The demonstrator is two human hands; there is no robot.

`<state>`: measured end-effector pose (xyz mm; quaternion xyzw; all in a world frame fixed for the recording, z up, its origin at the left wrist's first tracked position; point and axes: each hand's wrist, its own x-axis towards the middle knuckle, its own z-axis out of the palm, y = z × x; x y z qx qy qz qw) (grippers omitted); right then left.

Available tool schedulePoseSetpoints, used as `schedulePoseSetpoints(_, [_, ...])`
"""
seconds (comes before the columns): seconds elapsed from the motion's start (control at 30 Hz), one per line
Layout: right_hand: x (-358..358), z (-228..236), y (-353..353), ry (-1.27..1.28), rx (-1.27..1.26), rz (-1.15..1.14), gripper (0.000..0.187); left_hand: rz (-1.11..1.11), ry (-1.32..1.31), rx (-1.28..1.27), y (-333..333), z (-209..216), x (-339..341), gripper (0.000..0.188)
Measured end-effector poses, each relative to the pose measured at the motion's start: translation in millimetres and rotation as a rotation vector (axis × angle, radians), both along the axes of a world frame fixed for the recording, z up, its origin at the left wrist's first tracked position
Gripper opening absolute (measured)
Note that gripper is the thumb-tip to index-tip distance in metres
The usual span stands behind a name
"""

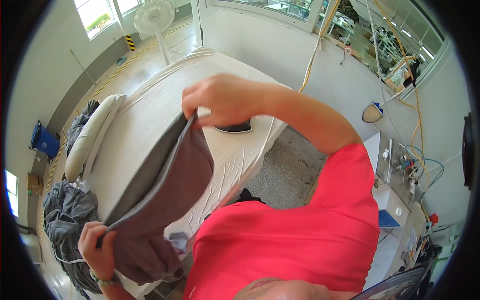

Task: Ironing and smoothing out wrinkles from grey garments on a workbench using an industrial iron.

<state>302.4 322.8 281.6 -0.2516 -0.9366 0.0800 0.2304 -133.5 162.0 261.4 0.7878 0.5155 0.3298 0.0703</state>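
Note:
A grey garment [170, 195] hangs between my two hands, its long open edge stretched taut from lower left to upper right. My left hand [97, 250], with a beaded bracelet at the wrist, is closed on the near left corner of that edge. Higher up, over the table, my right hand [215, 102] pinches the other end of the edge. The garment's lower part falls in folds at the table's near side. Behind my right hand, a dark iron [235, 127] rests on the cloth-covered table [245, 75], partly hidden by the hand.
A padded sleeve board [89, 137] lies along the table's left side. Heaped grey garments [70, 210] lie at the left. Beyond are a blue bin [46, 139] and a white standing fan [155, 19]. Hoses and cords [314, 57] hang at the right by a metal box [385, 155].

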Motion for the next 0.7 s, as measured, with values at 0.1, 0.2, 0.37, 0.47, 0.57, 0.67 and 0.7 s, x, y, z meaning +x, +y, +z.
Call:
schedulePoseSetpoints(0.1, [5,5,-6,-0.004,-0.124,0.062,0.018,0.124,-0.012,-0.031,-5,-2,-9,0.020])
schedulePoseSetpoints(0.2, [10,-1,12,-0.012,-0.138,0.045,0.018,0.116,0.004,0.086,-23,10,-6,0.023])
schedulePoseSetpoints(0.37, [58,3,23,0.067,0.002,-0.094,0.009,-0.026,0.125,0.095,-26,14,50,0.022])
schedulePoseSetpoints(0.47, [50,0,13,0.152,-0.126,-0.074,0.008,0.029,0.163,0.151,-22,2,41,0.023])
schedulePoseSetpoints(0.57, [35,11,-5,0.164,-0.161,-0.010,0.008,0.146,0.143,0.205,-15,-1,22,0.025])
schedulePoseSetpoints(0.67, [35,18,-8,0.150,-0.186,0.002,0.008,0.085,0.075,0.142,-6,-2,8,0.027])
schedulePoseSetpoints(0.7, [36,19,-6,0.128,-0.193,0.001,0.008,0.082,0.071,0.138,-7,-1,7,0.027])
